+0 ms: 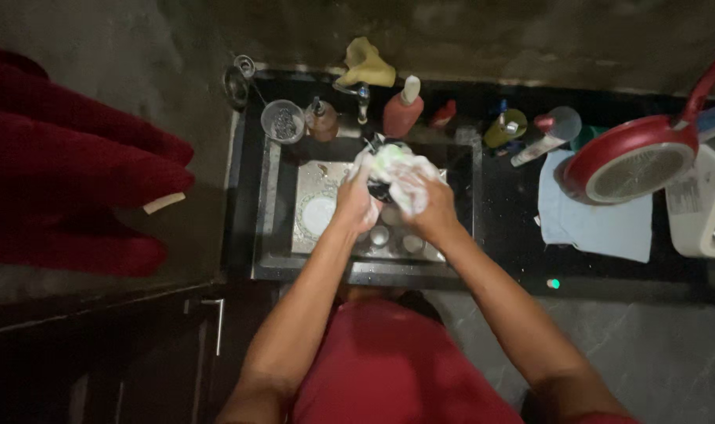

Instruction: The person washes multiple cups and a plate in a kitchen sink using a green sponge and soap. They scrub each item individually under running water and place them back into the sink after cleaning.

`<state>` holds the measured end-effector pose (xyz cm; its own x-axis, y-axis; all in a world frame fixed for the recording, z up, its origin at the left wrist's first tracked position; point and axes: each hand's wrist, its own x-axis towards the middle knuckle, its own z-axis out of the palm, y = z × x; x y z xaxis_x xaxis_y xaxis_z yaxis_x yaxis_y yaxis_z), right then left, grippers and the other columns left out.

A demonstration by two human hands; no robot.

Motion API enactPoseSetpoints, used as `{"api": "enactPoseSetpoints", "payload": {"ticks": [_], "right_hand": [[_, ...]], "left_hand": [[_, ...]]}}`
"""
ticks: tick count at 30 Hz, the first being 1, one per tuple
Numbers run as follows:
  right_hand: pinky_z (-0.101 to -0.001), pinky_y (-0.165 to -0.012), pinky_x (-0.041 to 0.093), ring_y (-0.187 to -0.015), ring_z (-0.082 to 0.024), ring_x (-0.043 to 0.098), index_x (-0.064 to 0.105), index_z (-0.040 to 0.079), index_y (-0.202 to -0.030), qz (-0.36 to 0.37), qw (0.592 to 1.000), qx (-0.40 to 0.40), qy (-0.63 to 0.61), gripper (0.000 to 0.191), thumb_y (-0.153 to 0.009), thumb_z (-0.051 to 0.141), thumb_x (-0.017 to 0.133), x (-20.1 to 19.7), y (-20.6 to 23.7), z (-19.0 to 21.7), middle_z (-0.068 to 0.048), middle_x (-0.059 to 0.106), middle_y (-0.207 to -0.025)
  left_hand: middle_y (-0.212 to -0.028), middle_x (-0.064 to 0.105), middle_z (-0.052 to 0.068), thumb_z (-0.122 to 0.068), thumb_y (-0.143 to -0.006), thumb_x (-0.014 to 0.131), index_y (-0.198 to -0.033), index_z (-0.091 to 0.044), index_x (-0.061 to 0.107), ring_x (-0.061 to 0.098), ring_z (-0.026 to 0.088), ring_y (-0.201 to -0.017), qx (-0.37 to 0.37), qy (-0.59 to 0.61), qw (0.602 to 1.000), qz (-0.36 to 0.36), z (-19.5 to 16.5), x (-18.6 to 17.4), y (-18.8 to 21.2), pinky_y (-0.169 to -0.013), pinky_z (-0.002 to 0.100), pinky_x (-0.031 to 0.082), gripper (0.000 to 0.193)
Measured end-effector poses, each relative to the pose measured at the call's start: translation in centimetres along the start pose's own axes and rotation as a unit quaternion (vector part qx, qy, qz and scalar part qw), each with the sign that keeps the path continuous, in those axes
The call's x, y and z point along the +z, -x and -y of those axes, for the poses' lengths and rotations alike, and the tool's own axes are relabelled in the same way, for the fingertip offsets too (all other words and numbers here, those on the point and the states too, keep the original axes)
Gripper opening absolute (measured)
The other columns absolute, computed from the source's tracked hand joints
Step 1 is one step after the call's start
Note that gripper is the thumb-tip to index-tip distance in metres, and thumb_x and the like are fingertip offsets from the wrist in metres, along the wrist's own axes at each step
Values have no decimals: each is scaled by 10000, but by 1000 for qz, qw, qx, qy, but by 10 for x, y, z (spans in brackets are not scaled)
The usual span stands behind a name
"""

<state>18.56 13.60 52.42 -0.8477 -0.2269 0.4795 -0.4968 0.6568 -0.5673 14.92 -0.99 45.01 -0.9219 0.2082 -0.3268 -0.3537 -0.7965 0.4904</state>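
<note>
Dim kitchen, black counter [507,228] with steel sink [283,228]: left hand [356,198] and right hand [424,202], fingers curled shut and lathered, clasp a dark vessel [381,188] and soapy sponge [387,159] above the basin; best scrubbed low, firmly gripped, over the plate [320,213].

A glossy black stone surface [507,228] is gleaming around the metal sink [267,204]; soft blue cloth [593,228] is lying matt.
</note>
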Motion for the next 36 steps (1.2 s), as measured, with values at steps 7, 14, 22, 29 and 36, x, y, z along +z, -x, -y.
{"api": "enactPoseSetpoints", "payload": {"ticks": [7,14,22,29,36], "right_hand": [[-403,-970,546,-1111,-329,717,764,96,-1167,62,996,-48,-38,446,-728,109,682,1,-6,-7,-129,732,-1241],[-404,-987,547,-1149,-341,681,733,61,-1217,-7,995,96,-21,284,-960,166,674,7,-13,-8,-154,704,-1291],[-413,-1018,547,-1169,-313,699,724,63,-1205,57,998,1,-32,328,-895,169,710,33,16,-18,-82,698,-1337],[-427,-855,566,-1062,-355,687,754,96,-1176,74,996,-11,49,343,-842,173,738,46,-13,-40,-169,712,-1272],[-405,-944,573,-1106,-364,704,721,57,-1212,10,995,91,-50,299,-926,141,712,60,-12,-31,-159,721,-1203]], "left_hand": [[-1229,699,103,-319,-1055,519,-1392,-64,551,712,236,-1071,13,-70,997,-13,-4,-5,-12,-824,417,609,424],[-1260,657,59,-313,-1023,511,-1418,-131,489,693,251,-1068,70,-76,989,-105,-4,12,-9,-729,494,641,436],[-1268,710,152,-347,-1102,587,-1457,-5,577,716,253,-1094,63,-62,992,-87,7,-19,-28,-865,402,610,494],[-1212,678,101,-257,-1027,570,-1412,-126,541,712,222,-1019,14,-108,993,-48,-4,-20,-13,-741,459,627,408],[-1279,648,120,-127,-1016,533,-1454,-155,453,708,244,-1082,124,-125,984,-19,-32,-19,-17,-760,406,677,447]]}}
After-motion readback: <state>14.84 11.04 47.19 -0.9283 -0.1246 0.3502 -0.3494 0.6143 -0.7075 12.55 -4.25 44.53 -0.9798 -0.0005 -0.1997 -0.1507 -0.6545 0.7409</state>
